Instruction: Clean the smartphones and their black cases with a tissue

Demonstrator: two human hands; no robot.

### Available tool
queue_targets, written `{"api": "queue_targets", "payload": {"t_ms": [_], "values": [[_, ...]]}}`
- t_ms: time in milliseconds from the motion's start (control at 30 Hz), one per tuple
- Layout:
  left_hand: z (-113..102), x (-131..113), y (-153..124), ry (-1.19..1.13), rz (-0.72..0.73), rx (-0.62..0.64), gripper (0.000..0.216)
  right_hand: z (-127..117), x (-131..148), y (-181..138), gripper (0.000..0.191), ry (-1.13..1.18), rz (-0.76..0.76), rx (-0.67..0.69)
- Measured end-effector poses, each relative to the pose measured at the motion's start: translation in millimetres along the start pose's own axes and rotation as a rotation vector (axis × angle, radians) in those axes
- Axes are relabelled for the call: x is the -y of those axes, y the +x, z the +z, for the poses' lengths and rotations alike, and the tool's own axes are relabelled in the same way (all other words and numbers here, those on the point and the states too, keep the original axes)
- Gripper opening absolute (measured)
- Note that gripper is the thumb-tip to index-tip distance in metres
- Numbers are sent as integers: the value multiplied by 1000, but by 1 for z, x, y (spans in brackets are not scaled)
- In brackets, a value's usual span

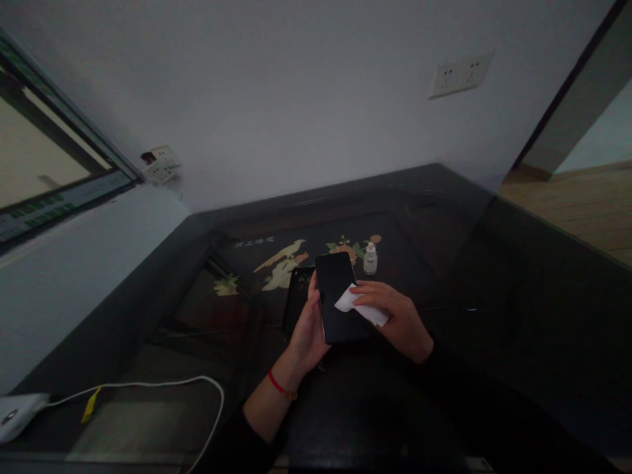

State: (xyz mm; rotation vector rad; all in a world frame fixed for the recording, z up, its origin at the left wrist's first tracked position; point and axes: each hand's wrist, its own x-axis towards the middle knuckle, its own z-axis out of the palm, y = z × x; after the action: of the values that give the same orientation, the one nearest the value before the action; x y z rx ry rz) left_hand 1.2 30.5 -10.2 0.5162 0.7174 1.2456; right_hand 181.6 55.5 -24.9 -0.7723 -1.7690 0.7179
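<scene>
A black smartphone (338, 282) with a dark screen is held above the table by my left hand (310, 329), whose fingers wrap its left edge and back. My right hand (395, 316) is closed on a white wipe (371, 315), and the wipe touches the right side of the screen. Behind the phone, to the left, a black phone case (295, 299) lies on the table, partly hidden by my left hand. A small white-capped bottle (370, 260) stands upright just beyond my right hand.
The dark glossy table (434, 210) bears a bird-and-flower picture. At the lower left, a white cable (162, 383) with a yellow tag (91, 405) runs from a white device (20, 416). Wall sockets (461, 74) are at the upper right; a window (44, 138) is on the left.
</scene>
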Motion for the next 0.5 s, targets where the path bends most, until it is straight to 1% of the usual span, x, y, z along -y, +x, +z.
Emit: {"api": "queue_targets", "payload": {"t_ms": [100,200,300,400,500], "values": [[-5,-4,-7,17,-31,3,57,-1,1,-2,21,-101,-151,59],[-8,-6,-10,10,-79,-6,61,-1,2,-4,20,-155,-213,118],[-7,-3,-11,-31,-73,-14,70,-1,7,-4,23,-233,-278,157],[-5,2,-13,-59,-21,-27,75,-4,13,-3,32,-323,-300,215],[-3,4,-16,-75,2,-45,74,-9,18,-1,34,-359,-295,254]]}}
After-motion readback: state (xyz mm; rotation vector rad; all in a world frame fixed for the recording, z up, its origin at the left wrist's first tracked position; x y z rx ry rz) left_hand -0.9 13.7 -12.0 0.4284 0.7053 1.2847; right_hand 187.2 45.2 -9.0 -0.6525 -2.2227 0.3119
